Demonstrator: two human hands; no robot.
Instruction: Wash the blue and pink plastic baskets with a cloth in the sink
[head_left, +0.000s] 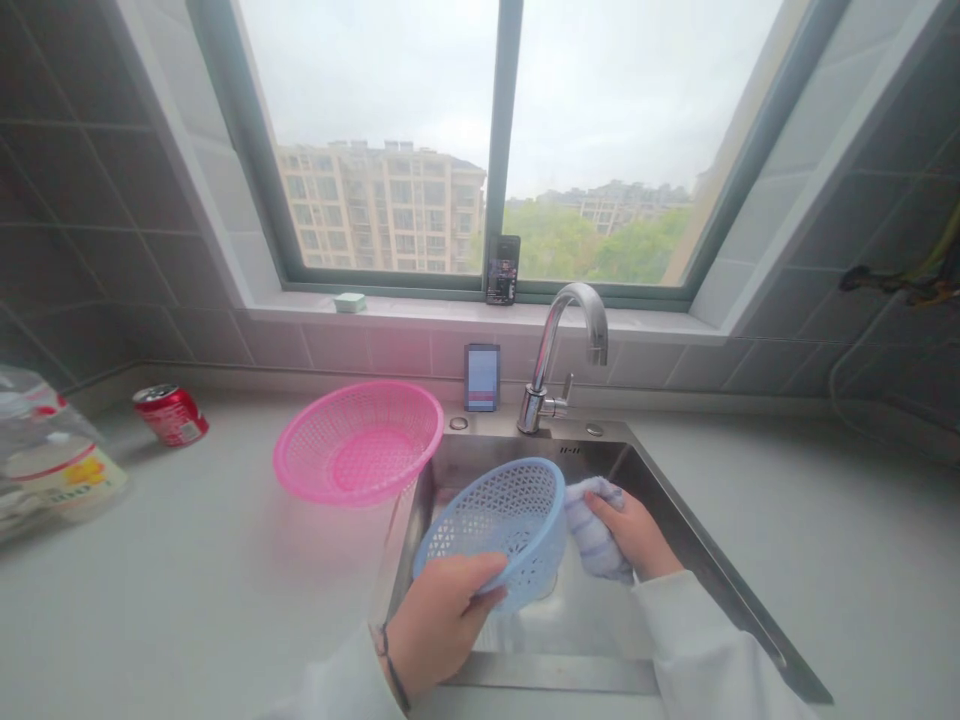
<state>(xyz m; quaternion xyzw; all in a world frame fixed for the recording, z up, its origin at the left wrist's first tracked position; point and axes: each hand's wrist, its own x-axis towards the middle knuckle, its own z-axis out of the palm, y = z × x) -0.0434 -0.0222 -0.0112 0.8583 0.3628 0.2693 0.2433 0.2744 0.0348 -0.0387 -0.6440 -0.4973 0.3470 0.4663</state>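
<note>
My left hand (439,620) grips the near rim of a blue plastic colander (495,520), holding it tilted over the steel sink (675,520). My right hand (634,535) is closed round a white cloth with purple stripes (592,530) and presses it against the colander's right outer side. Both wrists wear white sleeves.
A pink colander (358,440) rests on the grey counter, overhanging the sink's left edge. The chrome tap (562,345) rises behind the sink. A phone (481,377) leans on the back wall, another device (502,268) on the window sill. A red can (171,413) and a plastic bag (52,460) lie at the left.
</note>
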